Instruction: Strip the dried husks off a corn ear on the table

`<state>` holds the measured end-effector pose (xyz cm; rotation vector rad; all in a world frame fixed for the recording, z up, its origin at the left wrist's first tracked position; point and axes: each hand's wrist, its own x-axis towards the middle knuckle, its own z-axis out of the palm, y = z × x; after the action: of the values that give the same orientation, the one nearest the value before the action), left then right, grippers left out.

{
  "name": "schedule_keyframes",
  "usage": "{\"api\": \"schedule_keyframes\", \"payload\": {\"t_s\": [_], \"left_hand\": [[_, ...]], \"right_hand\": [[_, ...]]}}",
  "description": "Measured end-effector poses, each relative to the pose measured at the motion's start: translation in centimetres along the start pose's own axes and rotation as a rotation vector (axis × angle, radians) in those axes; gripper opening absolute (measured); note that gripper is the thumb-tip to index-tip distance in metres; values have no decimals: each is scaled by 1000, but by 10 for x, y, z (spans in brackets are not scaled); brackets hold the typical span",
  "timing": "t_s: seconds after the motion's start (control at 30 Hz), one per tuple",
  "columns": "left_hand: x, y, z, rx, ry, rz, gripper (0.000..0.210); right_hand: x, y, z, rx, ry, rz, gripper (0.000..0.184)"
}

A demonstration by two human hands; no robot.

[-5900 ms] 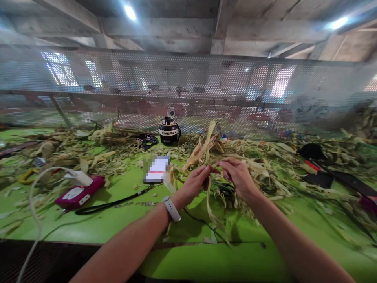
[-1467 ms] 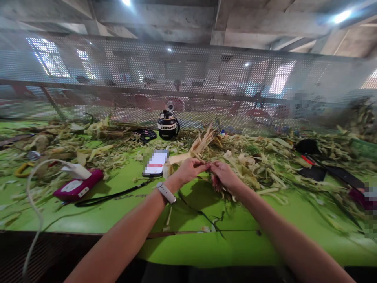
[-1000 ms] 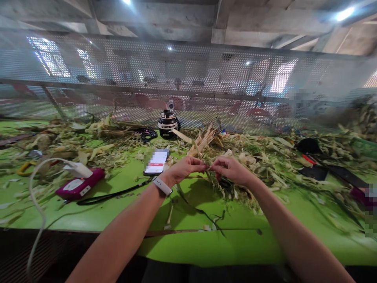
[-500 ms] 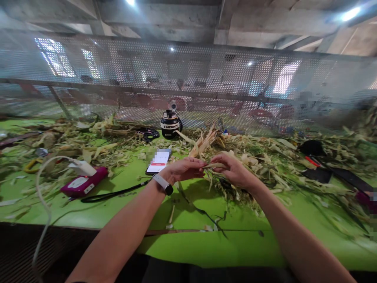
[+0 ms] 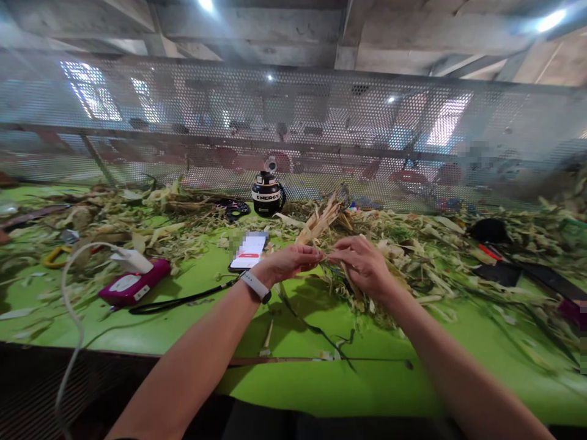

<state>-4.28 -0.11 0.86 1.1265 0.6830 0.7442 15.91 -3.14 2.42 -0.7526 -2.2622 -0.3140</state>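
Note:
My left hand (image 5: 291, 261), with a watch (image 5: 255, 286) on its wrist, is closed in a pinch at the middle of the view. Close beside it, my right hand (image 5: 360, 263) has its fingers closed on a pale strip of corn husk (image 5: 351, 281) that hangs below them. The fingertips of both hands nearly meet, and what the left ones pinch is too small to make out. Just behind the hands lies a bundle of dried corn husks (image 5: 321, 220). Under the right hand is a loose heap of husk shreds (image 5: 367, 302).
A phone (image 5: 250, 250) with a black wrist strap lies left of my hands. Further left sits a purple power strip (image 5: 137, 284) with a white plug (image 5: 132, 261) and cable. A black bottle (image 5: 266, 198) stands behind. Husk scraps spread along the green table (image 5: 293, 385) before a perforated metal screen (image 5: 206, 98).
My right hand's fingers have bent further inward, and the husk strip in them now hangs down rather than lying across. My left hand stays nearly in place.

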Motion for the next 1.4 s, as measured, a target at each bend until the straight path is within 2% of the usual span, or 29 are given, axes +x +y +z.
{"api": "schedule_keyframes", "payload": {"t_s": [0.1, 0.23, 0.5, 0.63, 0.73, 0.8, 0.93, 1.0, 1.23, 1.4], "left_hand": [[-1, 1, 4, 183, 87, 77, 29], [0, 0, 8, 329, 234, 129, 23], [0, -2, 15, 636, 169, 352, 17], [0, -4, 17, 560, 137, 391, 21], [2, -5, 19, 358, 139, 370, 27], [2, -7, 21, 176, 140, 281, 30], [3, -8, 22, -133, 107, -6, 20], [3, -9, 23, -197, 119, -19, 15], [4, -11, 25, 29, 227, 156, 18], [1, -8, 31, 107, 230, 189, 15]], "right_hand": [[0, -6, 3, -90, -38, 13, 19], [0, -8, 11, -31, -69, 68, 17], [-5, -6, 20, 145, 41, 359, 21], [-3, -14, 21, 234, 81, 502, 22], [-1, -17, 22, 300, 159, 547, 20], [-1, -16, 22, 337, 184, 544, 19], [-3, -13, 23, 364, 170, 494, 19], [-5, -11, 25, 347, 177, 472, 19], [-8, -8, 28, 189, 192, 425, 20], [-6, -9, 24, 125, 188, 513, 21]]}}
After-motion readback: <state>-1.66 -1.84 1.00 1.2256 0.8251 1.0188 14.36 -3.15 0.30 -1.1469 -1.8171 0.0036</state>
